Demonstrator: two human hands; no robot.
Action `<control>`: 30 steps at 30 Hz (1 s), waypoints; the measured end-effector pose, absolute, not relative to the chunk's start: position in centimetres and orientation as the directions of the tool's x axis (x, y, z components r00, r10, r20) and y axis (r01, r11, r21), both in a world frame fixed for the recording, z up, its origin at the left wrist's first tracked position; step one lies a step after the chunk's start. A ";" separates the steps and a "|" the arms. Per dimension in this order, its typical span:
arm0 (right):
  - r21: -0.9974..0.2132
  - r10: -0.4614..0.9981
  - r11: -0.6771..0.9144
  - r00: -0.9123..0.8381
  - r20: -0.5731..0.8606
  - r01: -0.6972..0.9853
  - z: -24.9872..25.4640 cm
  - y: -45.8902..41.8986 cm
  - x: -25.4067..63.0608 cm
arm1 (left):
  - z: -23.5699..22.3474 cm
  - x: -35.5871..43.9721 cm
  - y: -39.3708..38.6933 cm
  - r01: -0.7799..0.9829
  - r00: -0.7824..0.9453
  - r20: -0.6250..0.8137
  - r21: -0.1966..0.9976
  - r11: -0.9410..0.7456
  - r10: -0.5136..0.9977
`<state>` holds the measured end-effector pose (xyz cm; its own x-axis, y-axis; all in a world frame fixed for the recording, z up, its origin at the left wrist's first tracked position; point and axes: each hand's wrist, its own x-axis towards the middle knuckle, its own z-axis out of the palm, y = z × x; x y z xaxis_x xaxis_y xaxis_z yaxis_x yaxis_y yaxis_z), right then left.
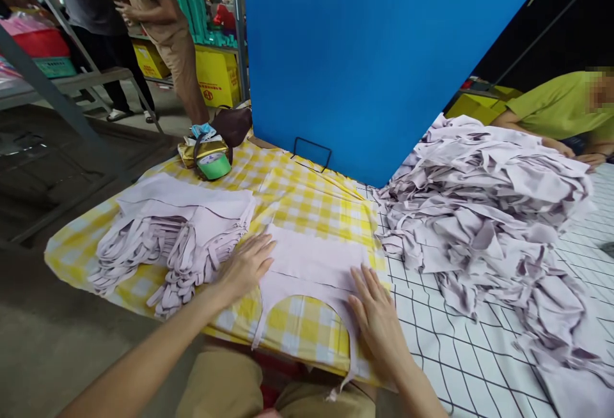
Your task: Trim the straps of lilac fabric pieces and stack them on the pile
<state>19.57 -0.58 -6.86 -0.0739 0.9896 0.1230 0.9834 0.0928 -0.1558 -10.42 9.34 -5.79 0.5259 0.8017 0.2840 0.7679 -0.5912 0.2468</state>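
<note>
A pale lilac strappy top point(311, 255) lies flat on the yellow checked cloth point(307, 194) in front of me, its straps pointing toward my lap. My left hand point(249, 261) rests at the top's left edge, fingers stretched out. On its right edge lies my right hand point(377, 306), fingers spread and flat. Neither hand grips anything. Just left of my left hand sits a neat stack of the same lilac tops point(182, 207), their straps hanging toward the near side of the table.
A large loose heap of lilac garments point(489, 201) covers the right side, on white grid cloth point(422, 341). Behind the table rises a blue panel point(374, 60). Green tape point(214, 165) stands at the back left. A person in a green shirt point(559, 108) sits beyond the heap; two others stand left.
</note>
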 end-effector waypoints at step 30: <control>-0.887 0.860 -0.460 0.265 -0.435 0.038 -8.8 -14.2 13.8 | -7.2 -0.3 4.2 0.480 0.829 0.077 0.411 -0.775 0.554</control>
<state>13.76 -14.23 -8.81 0.2653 0.8603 -0.4353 0.0379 -0.4604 -0.8869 -0.33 4.20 -7.22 0.8291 0.5538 0.0770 0.4798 -0.7753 0.4107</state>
